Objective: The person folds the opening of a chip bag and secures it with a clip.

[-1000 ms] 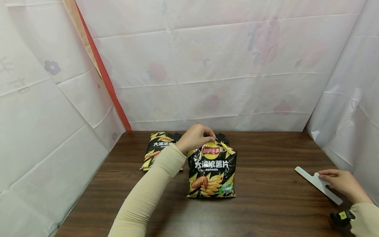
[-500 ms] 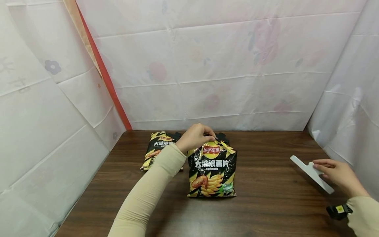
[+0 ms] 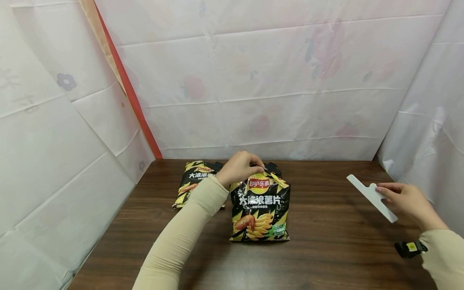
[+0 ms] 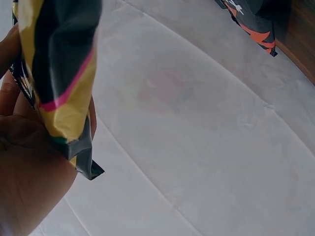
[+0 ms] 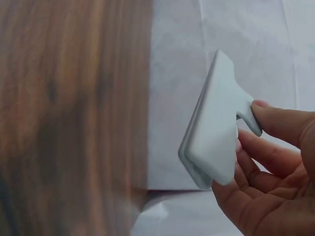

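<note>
A black and yellow Lay's chip bag stands upright near the middle of the table, its top edge folded over. My left hand pinches that folded top; in the left wrist view the bag's side hides part of the fingers. At the right, my right hand holds a long white bag clip by its handle, raised above the table. The right wrist view shows the thumb on one handle tab of the clip and the fingers behind it, the two long bars lying close together.
A second chip bag lies at the back left, partly behind my left sleeve. Black shapes show behind the front bag. White patterned sheets enclose the brown wooden table at the back and sides.
My right hand has lifted the bag clip and carried it up, left and toward the back. The left hand and the bag stay in place.
</note>
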`<state>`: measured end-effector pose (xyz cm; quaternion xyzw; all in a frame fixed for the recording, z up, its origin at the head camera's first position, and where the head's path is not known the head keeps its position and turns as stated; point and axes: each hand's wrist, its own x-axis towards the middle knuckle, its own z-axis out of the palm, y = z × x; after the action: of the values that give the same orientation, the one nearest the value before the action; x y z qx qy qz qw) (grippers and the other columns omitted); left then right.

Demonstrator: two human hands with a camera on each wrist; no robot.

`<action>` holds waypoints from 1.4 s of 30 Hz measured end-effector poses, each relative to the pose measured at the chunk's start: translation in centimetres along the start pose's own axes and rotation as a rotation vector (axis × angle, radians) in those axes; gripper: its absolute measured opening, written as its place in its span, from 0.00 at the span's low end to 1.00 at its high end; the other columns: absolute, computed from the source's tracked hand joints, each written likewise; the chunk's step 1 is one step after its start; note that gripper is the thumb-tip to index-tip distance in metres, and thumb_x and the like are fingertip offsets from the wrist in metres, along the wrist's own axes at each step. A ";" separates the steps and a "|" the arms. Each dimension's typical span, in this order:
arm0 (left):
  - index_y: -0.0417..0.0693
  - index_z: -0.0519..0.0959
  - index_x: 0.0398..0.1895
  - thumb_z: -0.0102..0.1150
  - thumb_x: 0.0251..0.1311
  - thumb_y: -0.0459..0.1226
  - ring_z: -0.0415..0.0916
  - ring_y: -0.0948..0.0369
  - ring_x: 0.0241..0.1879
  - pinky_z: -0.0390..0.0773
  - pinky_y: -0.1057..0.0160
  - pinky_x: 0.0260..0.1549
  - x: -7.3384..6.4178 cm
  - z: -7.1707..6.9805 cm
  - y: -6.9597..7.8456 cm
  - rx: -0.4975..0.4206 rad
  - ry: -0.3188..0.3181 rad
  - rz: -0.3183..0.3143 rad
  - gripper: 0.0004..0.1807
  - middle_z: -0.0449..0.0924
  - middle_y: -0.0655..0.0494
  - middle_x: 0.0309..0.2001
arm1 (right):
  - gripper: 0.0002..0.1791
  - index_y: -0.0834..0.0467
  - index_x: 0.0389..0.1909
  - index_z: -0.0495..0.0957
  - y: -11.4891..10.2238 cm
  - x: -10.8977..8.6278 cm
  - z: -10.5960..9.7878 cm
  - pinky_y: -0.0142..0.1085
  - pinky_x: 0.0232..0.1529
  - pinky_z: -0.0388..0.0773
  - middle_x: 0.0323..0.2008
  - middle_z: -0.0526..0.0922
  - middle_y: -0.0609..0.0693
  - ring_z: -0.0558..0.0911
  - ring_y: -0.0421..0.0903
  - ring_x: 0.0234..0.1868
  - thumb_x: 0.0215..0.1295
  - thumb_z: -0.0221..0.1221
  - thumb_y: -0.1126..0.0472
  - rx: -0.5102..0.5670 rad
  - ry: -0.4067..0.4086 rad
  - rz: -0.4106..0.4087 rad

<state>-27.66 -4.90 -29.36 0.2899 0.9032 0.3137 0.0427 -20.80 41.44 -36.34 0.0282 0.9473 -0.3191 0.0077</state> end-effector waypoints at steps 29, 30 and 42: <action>0.50 0.87 0.41 0.61 0.66 0.40 0.60 0.65 0.15 0.66 0.67 0.22 0.0 0.1 -0.1 -0.019 0.002 -0.010 0.08 0.87 0.57 0.38 | 0.27 0.71 0.59 0.74 -11.4 1.6 0.4 0.28 0.30 0.79 0.48 0.83 0.70 0.81 0.27 0.31 0.75 0.52 0.51 0.043 -0.011 -0.274; 0.49 0.87 0.41 0.60 0.66 0.40 0.59 0.65 0.15 0.66 0.67 0.22 0.0 0.1 -0.1 -0.020 0.002 -0.012 0.08 0.87 0.56 0.38 | 0.27 0.71 0.59 0.75 -11.7 1.7 0.5 0.28 0.30 0.79 0.47 0.83 0.70 0.81 0.26 0.31 0.75 0.52 0.51 0.044 -0.006 -0.287; 0.51 0.87 0.41 0.60 0.66 0.41 0.57 0.66 0.12 0.64 0.67 0.19 -0.1 0.2 -0.2 -0.010 0.008 -0.017 0.08 0.87 0.58 0.36 | 0.25 0.63 0.58 0.78 -15.2 1.7 1.4 0.33 0.29 0.79 0.44 0.86 0.62 0.81 0.37 0.32 0.72 0.55 0.48 0.050 -0.016 -0.352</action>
<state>-27.61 -4.97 -29.59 0.2810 0.9041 0.3190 0.0433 -23.39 28.59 -28.30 -0.1402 0.9293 -0.3391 -0.0416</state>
